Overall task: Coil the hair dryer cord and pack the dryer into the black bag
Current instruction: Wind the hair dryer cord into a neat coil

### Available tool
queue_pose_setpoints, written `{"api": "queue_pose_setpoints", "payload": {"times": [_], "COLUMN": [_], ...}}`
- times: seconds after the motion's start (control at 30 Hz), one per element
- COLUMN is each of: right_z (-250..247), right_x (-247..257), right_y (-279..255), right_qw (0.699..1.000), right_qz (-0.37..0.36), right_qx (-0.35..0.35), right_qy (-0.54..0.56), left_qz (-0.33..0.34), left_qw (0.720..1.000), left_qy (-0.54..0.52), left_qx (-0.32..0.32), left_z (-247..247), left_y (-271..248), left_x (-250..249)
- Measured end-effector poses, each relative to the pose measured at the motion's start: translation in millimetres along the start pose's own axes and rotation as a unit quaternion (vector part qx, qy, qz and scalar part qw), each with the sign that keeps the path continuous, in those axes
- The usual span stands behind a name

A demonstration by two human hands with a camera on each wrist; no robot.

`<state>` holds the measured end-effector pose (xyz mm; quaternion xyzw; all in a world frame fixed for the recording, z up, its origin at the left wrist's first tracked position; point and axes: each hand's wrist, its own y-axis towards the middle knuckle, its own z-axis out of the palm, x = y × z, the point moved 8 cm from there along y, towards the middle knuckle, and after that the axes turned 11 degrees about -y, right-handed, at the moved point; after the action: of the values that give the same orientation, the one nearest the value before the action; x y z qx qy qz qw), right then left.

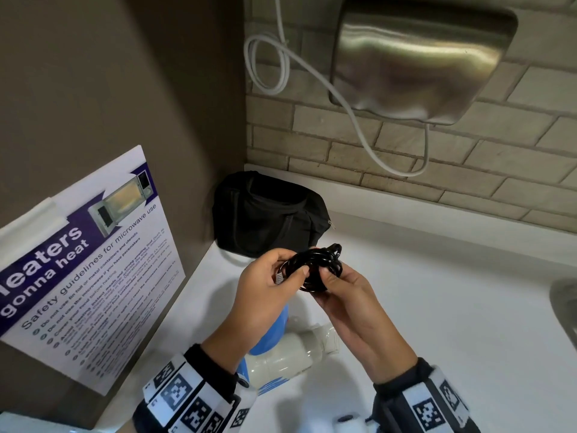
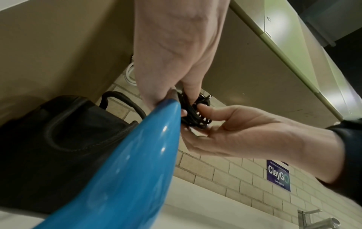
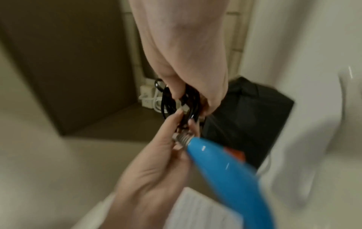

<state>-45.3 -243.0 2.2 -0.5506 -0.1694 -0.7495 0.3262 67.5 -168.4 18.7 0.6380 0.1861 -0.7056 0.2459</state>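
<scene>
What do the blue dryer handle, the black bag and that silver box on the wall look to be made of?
Dryer handle: probably glossy moulded plastic; sharp highlights on smooth blue.
Black bag: soft woven fabric, matte, sagging, with stitched seams and a zip pull.
Wall box: likely brushed stainless steel; streaky, blurred reflections.

Microwave poster (image 1: 93,257) — steel hand dryer (image 1: 418,57)

light: even, soft indoor, moderately dim | glare: sheen on steel hand dryer (image 1: 418,64), specular dots on blue dryer handle (image 2: 137,162) | shadows: faint on bench (image 1: 437,307) | blur: right wrist heavily smeared | distortion: wide-angle bowing at edges
</scene>
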Motion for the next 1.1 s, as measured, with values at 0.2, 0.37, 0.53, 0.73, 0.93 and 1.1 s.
{"api": "queue_pose_setpoints", "payload": {"times": [0.2,0.37,0.53,0.73,0.93,1.1], "right_z": [-10,-11,-10,-3,-9,-8], "right_x": [14,13,4,9,15,18], "right_y": [-3,-3,0,0,2,4], "right_qw": [0.981,0.988,0.996,0.989,0.976,0.979], "right_qz": [-0.044,-0.053,-0.016,0.021,0.037,0.009], "right_qx": [-0.029,-0.052,-0.042,0.073,0.061,0.039], "right_qy": [-0.186,-0.137,-0.083,-0.130,-0.208,-0.200], "left_qz": [0.004,0.002,0.005,-0.007,-0.015,-0.028], "left_qw": [1.000,1.000,1.000,1.000,0.999,0.998], "left_qy": [0.006,0.009,0.014,0.023,0.008,-0.023], "left_qx": [-0.003,0.004,0.012,0.009,0.028,0.044], "left_z": [0,3,3,4,8,10], "left_y": [-3,-4,-4,-6,-2,2], "left_x": [-3,-4,-6,-5,-5,-7]}}
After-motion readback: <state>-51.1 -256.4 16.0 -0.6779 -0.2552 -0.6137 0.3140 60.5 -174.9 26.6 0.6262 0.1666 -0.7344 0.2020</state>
